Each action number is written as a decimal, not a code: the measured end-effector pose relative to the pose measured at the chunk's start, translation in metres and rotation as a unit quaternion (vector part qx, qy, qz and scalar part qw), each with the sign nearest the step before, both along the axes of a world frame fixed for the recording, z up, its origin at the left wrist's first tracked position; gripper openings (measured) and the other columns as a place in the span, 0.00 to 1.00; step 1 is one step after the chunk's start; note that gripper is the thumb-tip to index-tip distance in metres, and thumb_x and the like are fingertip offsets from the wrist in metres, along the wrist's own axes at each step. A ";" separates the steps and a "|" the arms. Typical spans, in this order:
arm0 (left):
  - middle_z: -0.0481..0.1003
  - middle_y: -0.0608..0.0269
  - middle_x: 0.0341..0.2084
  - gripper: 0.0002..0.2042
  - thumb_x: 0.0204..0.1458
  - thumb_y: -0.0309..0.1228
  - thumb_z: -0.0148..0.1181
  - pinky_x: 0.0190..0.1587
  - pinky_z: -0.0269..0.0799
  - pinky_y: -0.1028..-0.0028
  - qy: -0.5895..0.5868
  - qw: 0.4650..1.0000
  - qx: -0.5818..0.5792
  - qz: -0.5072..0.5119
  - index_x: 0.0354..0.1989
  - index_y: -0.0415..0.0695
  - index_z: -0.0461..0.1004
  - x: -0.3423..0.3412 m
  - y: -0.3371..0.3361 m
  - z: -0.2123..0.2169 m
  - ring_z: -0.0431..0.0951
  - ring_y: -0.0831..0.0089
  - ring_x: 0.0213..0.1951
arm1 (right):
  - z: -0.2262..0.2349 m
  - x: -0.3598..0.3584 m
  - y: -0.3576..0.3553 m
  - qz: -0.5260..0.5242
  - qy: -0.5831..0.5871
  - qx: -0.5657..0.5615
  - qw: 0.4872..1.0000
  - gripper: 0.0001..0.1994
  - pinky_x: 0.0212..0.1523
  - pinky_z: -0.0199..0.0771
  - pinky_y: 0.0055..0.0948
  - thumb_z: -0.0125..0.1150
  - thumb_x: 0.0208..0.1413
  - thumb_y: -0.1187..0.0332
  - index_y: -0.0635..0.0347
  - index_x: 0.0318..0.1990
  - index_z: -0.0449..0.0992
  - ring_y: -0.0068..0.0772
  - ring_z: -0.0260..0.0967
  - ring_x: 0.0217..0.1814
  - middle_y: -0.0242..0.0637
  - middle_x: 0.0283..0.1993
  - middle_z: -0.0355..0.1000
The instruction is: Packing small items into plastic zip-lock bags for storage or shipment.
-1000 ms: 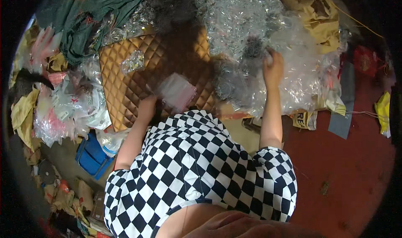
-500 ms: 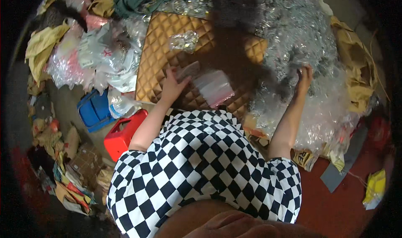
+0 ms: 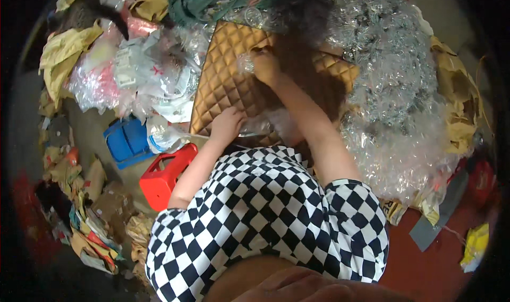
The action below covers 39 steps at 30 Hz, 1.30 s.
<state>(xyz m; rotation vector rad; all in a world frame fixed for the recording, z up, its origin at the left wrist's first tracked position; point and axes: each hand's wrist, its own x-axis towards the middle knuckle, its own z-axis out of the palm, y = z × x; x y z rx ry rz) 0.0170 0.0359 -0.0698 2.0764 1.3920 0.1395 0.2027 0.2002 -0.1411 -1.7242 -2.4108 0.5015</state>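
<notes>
We note the right hand [image 3: 266,67] has moved from the silvery clear-plastic heap [image 3: 393,89] to the small clear-plastic cluster [image 3: 245,63] on the bronze quilted mat [image 3: 222,68], shifting work there. The left hand [image 3: 227,126] is beside a transparent plastic bag [image 3: 258,127]. Neither grip's closure can we tell.
</notes>
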 end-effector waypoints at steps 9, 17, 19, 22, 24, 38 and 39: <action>0.72 0.53 0.29 0.05 0.50 0.25 0.58 0.39 0.70 0.61 -0.139 0.985 0.056 0.080 0.34 0.44 0.78 -0.029 0.014 -0.035 0.74 0.53 0.37 | 0.051 0.082 -0.019 -0.188 0.626 -0.213 0.726 0.18 0.48 0.76 0.36 0.61 0.55 0.72 0.59 0.53 0.67 0.39 0.71 0.50 0.38 0.54 0.67; 0.75 0.56 0.28 0.04 0.48 0.29 0.63 0.35 0.71 0.66 -0.237 0.951 -0.065 0.189 0.30 0.42 0.77 0.034 0.088 0.045 0.76 0.57 0.33 | 0.097 0.209 0.097 -0.252 -0.034 0.038 0.966 0.30 0.44 0.77 0.43 0.62 0.50 0.74 0.47 0.62 0.63 0.50 0.73 0.47 0.45 0.45 0.74; 0.76 0.57 0.27 0.06 0.46 0.30 0.65 0.33 0.71 0.67 -0.253 0.958 0.047 0.126 0.29 0.42 0.77 0.044 0.099 0.033 0.76 0.57 0.31 | 0.079 0.236 0.125 -0.225 -0.141 0.139 0.954 0.29 0.47 0.75 0.46 0.62 0.48 0.74 0.49 0.61 0.65 0.50 0.73 0.49 0.46 0.49 0.75; 0.76 0.58 0.27 0.08 0.43 0.32 0.67 0.32 0.71 0.68 -0.237 0.961 0.138 0.026 0.29 0.43 0.77 0.040 0.100 0.026 0.76 0.58 0.30 | 0.062 0.258 0.150 -0.139 -0.097 0.269 0.948 0.28 0.49 0.74 0.45 0.63 0.45 0.76 0.49 0.58 0.70 0.50 0.73 0.49 0.47 0.50 0.74; 0.76 0.58 0.28 0.08 0.42 0.32 0.68 0.32 0.71 0.68 -0.214 0.970 0.117 -0.018 0.29 0.44 0.77 0.037 0.096 0.028 0.77 0.59 0.31 | 0.062 0.275 0.141 -0.153 0.003 0.270 0.951 0.26 0.50 0.73 0.41 0.62 0.47 0.76 0.50 0.57 0.71 0.47 0.73 0.49 0.46 0.50 0.74; 0.74 0.61 0.31 0.15 0.45 0.26 0.59 0.62 0.58 0.51 -0.106 0.927 0.360 -0.009 0.43 0.52 0.79 0.027 0.081 0.065 0.75 0.61 0.42 | 0.114 0.187 -0.081 -0.237 0.891 -0.162 0.352 0.21 0.51 0.74 0.43 0.55 0.61 0.63 0.62 0.58 0.65 0.44 0.70 0.52 0.47 0.53 0.70; 0.75 0.59 0.32 0.18 0.44 0.26 0.59 0.59 0.61 0.53 -0.106 0.946 0.305 -0.002 0.47 0.53 0.77 0.030 0.081 0.056 0.76 0.60 0.41 | 0.114 0.180 -0.085 -0.295 0.820 -0.175 0.459 0.21 0.49 0.75 0.42 0.56 0.59 0.64 0.62 0.58 0.66 0.44 0.71 0.51 0.46 0.52 0.71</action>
